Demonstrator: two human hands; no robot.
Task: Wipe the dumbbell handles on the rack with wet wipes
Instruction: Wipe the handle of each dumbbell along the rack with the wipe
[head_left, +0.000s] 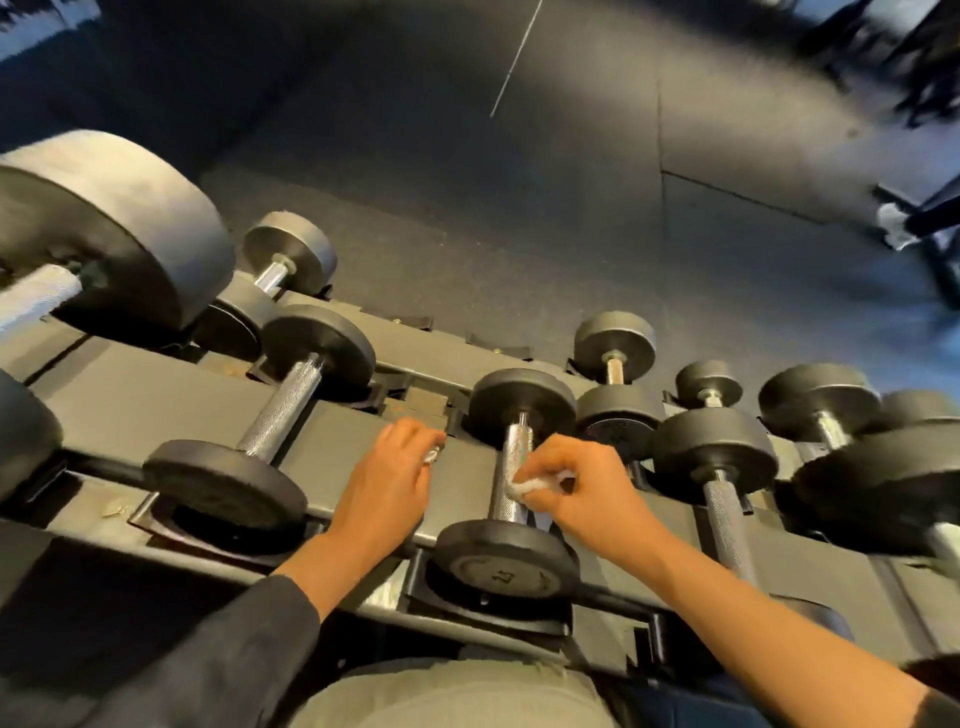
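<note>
Big dumbbell (104, 228) at left: blurred, bar cut off by the edge. Machines (904, 57) in the far top right corner: smeared, can't tell what kind. Small bit (432, 456) in the left hand (387, 483): too tiny to name. Wipe (535, 486): mostly hidden under right hand (576, 493) fingers.

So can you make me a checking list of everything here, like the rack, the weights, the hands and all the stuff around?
Surface: dark metal rack, tiered, holding dumbbells.
Job's things: white wet wipe pressed on the knurled handle of the middle dumbbell.
Clutter: small scraps on the rack's lower left.
Grippers: right hand pinches the wipe; left hand rests on the rack, holding something small and pale.
Cables: nothing seen.
Surroundings: dark rubber floor; blurred equipment at upper right.
</note>
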